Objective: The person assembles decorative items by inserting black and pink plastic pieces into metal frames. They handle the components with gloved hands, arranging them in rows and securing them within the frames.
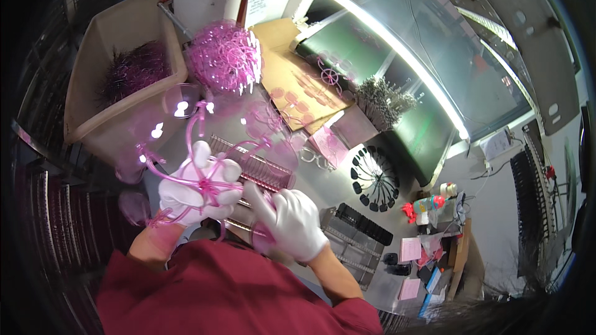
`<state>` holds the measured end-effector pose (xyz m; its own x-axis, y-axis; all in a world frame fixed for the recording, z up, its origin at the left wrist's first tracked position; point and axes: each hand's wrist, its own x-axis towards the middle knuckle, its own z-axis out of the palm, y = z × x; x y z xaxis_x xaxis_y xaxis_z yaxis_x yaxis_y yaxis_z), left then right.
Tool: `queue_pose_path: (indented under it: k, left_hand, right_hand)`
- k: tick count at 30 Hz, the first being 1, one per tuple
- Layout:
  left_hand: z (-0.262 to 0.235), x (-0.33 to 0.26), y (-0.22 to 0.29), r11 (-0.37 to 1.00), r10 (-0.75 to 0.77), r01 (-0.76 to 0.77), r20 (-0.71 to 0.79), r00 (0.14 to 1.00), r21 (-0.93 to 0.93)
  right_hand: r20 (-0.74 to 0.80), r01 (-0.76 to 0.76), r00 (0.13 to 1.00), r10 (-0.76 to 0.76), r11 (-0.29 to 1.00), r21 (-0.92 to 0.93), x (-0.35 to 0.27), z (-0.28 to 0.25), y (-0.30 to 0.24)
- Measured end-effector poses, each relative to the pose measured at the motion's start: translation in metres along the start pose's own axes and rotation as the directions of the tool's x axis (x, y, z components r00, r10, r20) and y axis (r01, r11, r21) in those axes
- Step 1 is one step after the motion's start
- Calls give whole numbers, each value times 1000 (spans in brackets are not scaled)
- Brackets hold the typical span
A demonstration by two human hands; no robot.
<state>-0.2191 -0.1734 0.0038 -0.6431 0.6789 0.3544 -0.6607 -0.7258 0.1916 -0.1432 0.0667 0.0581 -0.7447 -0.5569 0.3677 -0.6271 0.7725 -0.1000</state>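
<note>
My left hand [192,193], in a white glove, is closed around the middle of a see-through pink plastic moulding [207,184]. Thin curved runners spread from its hub, with clear round discs at several tips. Just to the right, my right hand [295,224], also gloved in white, has its fingers bent and pressed together over a pink plastic piece [263,236]. The glove hides most of that piece, so I cannot tell whether it joins the moulding. Under both hands lies a metal slotted rack [251,166] with pinkish parts in rows.
At left stands a beige bin [81,118] with dark purple scraps [139,71]. Beside it sits a heap of pink runners [223,56]. Farther back are cardboard [288,87] and a bunch of grey sprues [385,100]. Black pieces form a ring [375,180]; a lamp tube [397,43] hangs above.
</note>
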Motion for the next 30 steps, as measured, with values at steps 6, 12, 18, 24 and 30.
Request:
queue_pose_path:
  k: [6,12,18,24,30]
  left_hand:
    - [-3,-22,6,908,-419,418,29,907,37]
    - [0,-14,4,633,-772,770,-131,622,-74]
    - [16,-21,17,698,-595,500,27,803,512]
    - [7,-6,19,402,-826,591,-2,564,699]
    - [4,-25,36,288,-837,613,-117,534,736]
  right_hand:
    - [257,-313,832,492,35,949,-19,-4,46]
    - [396,-192,917,-51,813,550,10,-46,9]
    - [-194,4,978,72,929,370,11,-79,31]
    - [554,-365,766,-328,487,793,55,-83,14]
    - [384,271,866,-321,946,180,63,-99,-12]
